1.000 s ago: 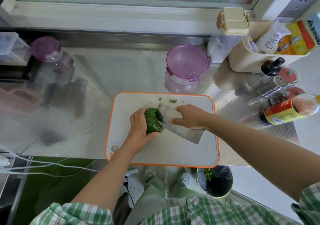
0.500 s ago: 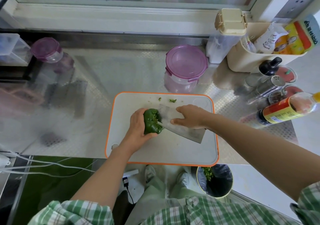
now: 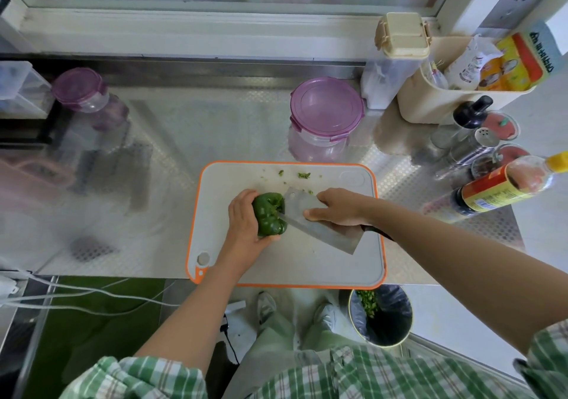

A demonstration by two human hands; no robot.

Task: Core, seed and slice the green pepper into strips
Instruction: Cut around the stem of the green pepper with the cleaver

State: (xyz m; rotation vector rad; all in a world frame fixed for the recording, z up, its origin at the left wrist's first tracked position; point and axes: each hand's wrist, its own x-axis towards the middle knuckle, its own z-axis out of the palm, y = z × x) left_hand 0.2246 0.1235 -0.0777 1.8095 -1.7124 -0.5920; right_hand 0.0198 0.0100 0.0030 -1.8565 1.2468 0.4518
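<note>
Steel counter, orange-rimmed board: left hand clamps the green pepper, which is now rolled stem end toward the right hand, itself gripping the cleaver whose blade tip has shifted into the top, so coring looks underway.

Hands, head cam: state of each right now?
Left hand: closed around the green pepper, steadying it on the cutting board.
Right hand: gripping the cleaver, blade against the pepper.
</note>
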